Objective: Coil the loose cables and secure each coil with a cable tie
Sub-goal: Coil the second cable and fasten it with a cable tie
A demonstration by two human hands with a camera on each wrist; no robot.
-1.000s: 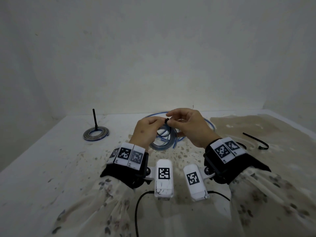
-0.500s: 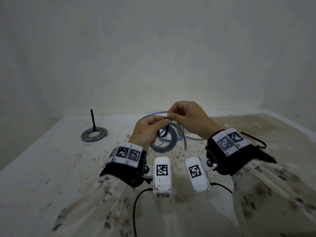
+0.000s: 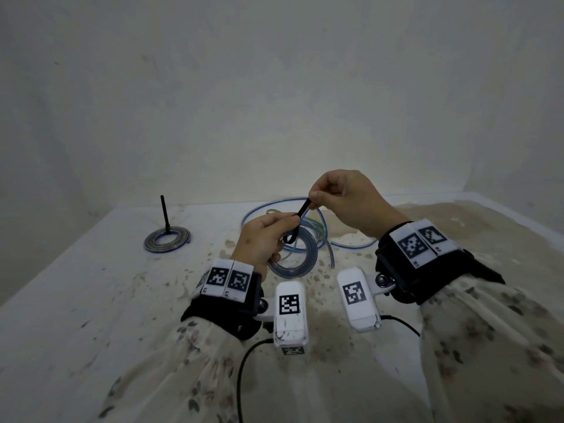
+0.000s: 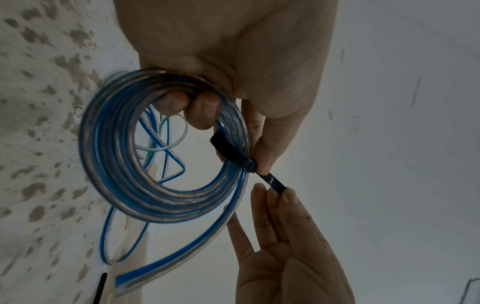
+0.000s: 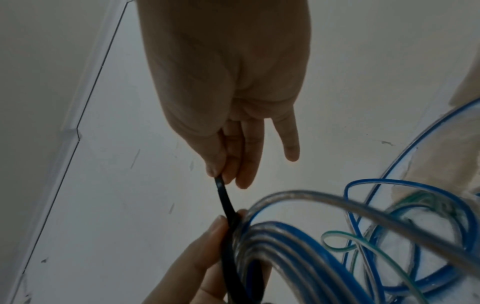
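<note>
My left hand [image 3: 268, 236] grips a coil of clear-and-blue cable [image 3: 300, 261] held above the table; its curled fingers [image 4: 202, 107] pass through the coil [image 4: 145, 185]. A black cable tie [image 3: 300, 215] is looped round the coil's strands, and its head [image 4: 249, 164] sits against my left thumb. My right hand [image 3: 323, 198] pinches the tie's free tail [image 5: 224, 197] between thumb and fingertips, up and to the right of the coil. The tail [image 4: 275, 183] runs taut between both hands.
A tied coil [image 3: 167, 241] lies at the far left with its black tie tail [image 3: 164, 213] standing up. Loose blue and green-tinted cables [image 3: 308, 227] trail over the stained table [image 3: 91, 300] behind my hands. Walls close the back and sides.
My right hand has drawn the tie's tail up and to the right, away from the left hand. The tie's loop round the coil has shrunk.
</note>
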